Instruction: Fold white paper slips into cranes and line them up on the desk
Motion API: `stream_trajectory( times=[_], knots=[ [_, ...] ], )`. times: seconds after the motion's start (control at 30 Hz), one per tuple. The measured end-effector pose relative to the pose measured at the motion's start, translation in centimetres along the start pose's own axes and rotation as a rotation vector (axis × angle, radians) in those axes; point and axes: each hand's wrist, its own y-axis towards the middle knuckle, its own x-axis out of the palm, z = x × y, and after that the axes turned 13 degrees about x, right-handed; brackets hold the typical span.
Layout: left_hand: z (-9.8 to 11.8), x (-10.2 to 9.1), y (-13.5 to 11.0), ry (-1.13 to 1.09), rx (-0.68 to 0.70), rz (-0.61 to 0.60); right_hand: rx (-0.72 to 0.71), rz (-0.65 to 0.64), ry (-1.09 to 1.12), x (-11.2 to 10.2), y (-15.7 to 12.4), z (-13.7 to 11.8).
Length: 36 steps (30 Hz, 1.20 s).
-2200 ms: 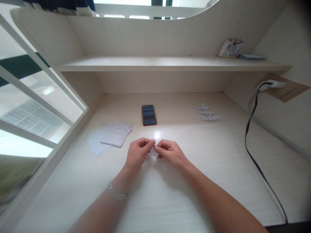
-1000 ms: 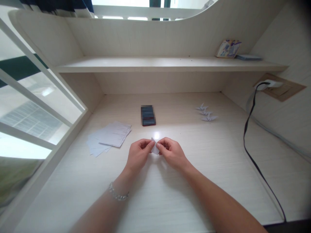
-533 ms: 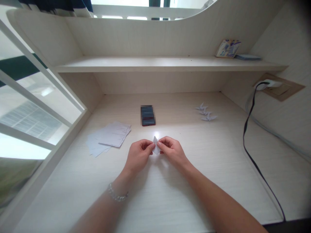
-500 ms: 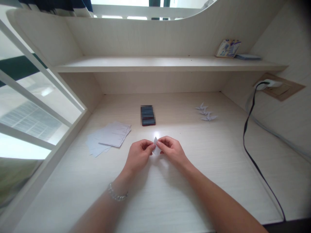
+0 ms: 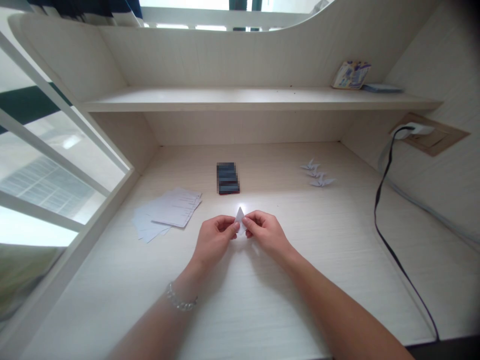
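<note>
Between my two hands a small folded piece of white paper (image 5: 240,216) is held just above the desk, its pointed tip facing away from me. My left hand (image 5: 215,236) pinches its left edge between thumb and fingers. On the other edge, my right hand (image 5: 265,232) grips it the same way. Parts of the paper are covered by my thumbs. To the left lies a fanned stack of white paper sheets (image 5: 176,207). Several folded paper cranes (image 5: 317,174) stand in a group at the back right.
A dark blurred rectangular object (image 5: 227,178) lies on the desk (image 5: 240,310) beyond my hands. At the right, a black cable (image 5: 380,225) runs from a wall socket (image 5: 435,135) down to the front edge. The shelf (image 5: 225,96) above holds a patterned packet (image 5: 351,75).
The folded paper has shifted slightly away from me in my fingers, so more of its pointed tip shows. Both hands have stayed nearly in place.
</note>
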Motion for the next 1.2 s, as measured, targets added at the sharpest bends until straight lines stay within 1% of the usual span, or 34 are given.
stream_trajectory(
  times=[0.1,0.17,0.37,0.5,0.6,0.77,1.0,1.2],
  knots=[
    [0.19,0.32,-0.16,-0.089,-0.029,-0.049,-0.036,0.087,-0.038,-0.13,-0.09,0.00],
    [0.28,0.52,-0.28,-0.144,-0.058,-0.083,-0.050,0.111,-0.032,-0.15,-0.11,0.03],
    [0.10,0.43,-0.25,-0.188,-0.097,-0.050,-0.044,0.014,0.062,-0.02,0.03,0.08],
    [-0.01,0.26,-0.09,-0.238,-0.059,0.003,-0.071,0.064,0.003,-0.24,-0.07,-0.14],
    [0.00,0.17,-0.05,-0.227,-0.026,0.046,-0.086,0.083,0.016,-0.38,-0.24,-0.31],
    [0.00,0.05,-0.14,-0.174,0.019,0.053,-0.105,0.094,0.054,-0.12,-0.40,-0.32],
    [0.12,0.13,-0.21,-0.178,0.042,0.042,-0.113,0.135,0.067,0.19,-0.32,-0.07],
    [-0.05,0.12,-0.19,-0.162,0.064,0.033,-0.101,0.108,0.136,0.18,-0.12,-0.01]
  ],
)
